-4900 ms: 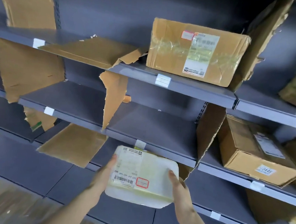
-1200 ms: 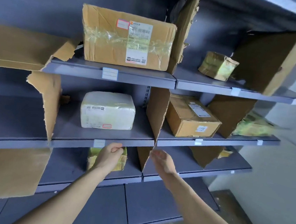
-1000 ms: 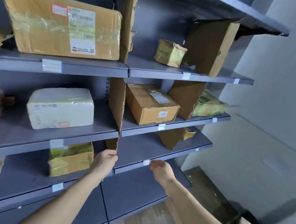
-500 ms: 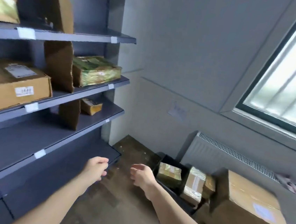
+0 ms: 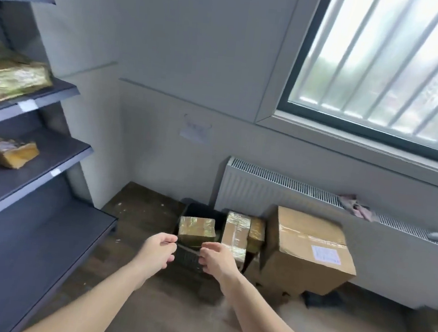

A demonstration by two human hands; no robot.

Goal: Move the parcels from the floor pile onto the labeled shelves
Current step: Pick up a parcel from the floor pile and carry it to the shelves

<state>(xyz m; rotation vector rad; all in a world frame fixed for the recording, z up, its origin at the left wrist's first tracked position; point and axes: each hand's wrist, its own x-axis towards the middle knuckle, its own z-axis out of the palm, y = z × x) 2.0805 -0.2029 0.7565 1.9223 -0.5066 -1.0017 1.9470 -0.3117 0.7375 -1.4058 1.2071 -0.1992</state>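
Daylight enters via window (image 5: 389,73), upper right; panes overexposed. Room evenly lit, shadows soft. Overall slight motion blur; shelves (image 5: 25,96) smeared at left. Wide-angle bowing at edges.

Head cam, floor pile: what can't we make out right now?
- Black bin: its front is hidden by both hands.
- Tape-wrapped parcel: lower edge hidden behind left hand and right hand.
- Large cardboard box: label print too blurred to read.
- Shelf unit: cut off by left edge.

large box (image 5: 308,253) label blurred, shelf tags (image 5: 27,105) blank, nothing legible
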